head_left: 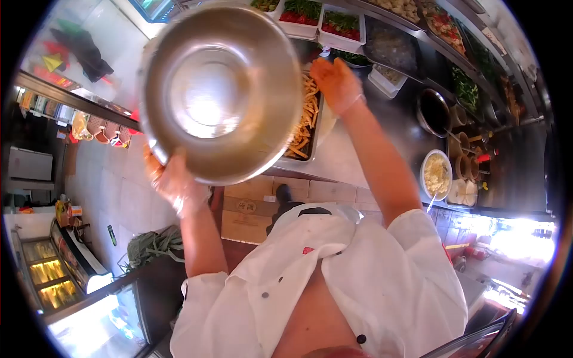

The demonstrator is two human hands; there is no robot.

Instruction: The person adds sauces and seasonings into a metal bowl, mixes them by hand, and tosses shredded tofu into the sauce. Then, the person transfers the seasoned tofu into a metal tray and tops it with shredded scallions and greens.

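My left hand (176, 182), in a clear plastic glove, grips the lower rim of a large steel bowl (221, 95), which is raised and tilted so that its shiny inside shows. Nothing is visible in the bowl. My right hand (335, 83), in a clear glove stained orange, is over the counter just right of a tray of brown strips (307, 119). Its fingers are drawn together and blurred; whether they hold anything is hidden. The bowl covers the left part of the tray.
White containers of greens and red pieces (341, 28) stand behind the tray. On the right of the counter (382, 143) are a bowl of dark liquid (434, 113) and a bowl of pale yellow food (437, 173). Cardboard (245, 209) lies on the floor.
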